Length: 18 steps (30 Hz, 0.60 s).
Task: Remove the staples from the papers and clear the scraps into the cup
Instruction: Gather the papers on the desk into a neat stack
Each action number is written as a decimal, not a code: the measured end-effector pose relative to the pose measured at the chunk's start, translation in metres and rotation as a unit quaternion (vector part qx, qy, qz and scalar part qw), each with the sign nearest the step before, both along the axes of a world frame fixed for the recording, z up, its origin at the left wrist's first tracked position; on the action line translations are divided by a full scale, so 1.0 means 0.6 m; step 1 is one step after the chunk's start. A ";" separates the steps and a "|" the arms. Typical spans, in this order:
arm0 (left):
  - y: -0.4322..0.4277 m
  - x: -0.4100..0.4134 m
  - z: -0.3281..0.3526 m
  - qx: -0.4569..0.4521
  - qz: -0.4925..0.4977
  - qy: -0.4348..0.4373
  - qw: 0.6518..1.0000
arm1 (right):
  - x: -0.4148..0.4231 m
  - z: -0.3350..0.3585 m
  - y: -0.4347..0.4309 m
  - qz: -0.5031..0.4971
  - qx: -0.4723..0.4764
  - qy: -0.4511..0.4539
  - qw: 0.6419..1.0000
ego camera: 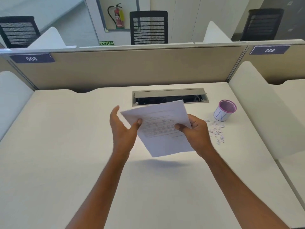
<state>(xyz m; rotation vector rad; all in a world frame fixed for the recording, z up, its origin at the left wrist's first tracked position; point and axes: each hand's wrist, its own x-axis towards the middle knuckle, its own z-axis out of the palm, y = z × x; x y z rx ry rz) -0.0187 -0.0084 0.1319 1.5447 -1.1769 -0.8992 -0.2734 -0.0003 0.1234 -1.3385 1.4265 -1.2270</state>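
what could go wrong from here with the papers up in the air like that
1. The scraps lie loose on the desk beside the cup, close to the right hand; a swing of the papers may scatter them.
2. The open cable slot sits just behind the papers; small bits could drop in.

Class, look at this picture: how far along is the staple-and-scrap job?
Done: torn scraps already lie on the desk beside the cup. In hand: left hand and right hand hold the papers above the desk; any staple is too small to see. Left: the scraps must go into the cup.
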 end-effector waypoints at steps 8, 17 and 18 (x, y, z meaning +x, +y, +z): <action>0.023 -0.031 -0.022 0.030 -0.069 0.216 0.974 | -0.005 -0.026 0.021 -0.006 0.021 -0.171 0.985; 0.036 -0.034 -0.093 0.073 -0.050 0.187 0.978 | -0.005 -0.097 0.032 -0.014 0.103 -0.187 0.977; 0.037 -0.035 -0.099 0.078 -0.050 0.186 0.978 | -0.004 -0.103 0.033 -0.017 0.112 -0.181 0.977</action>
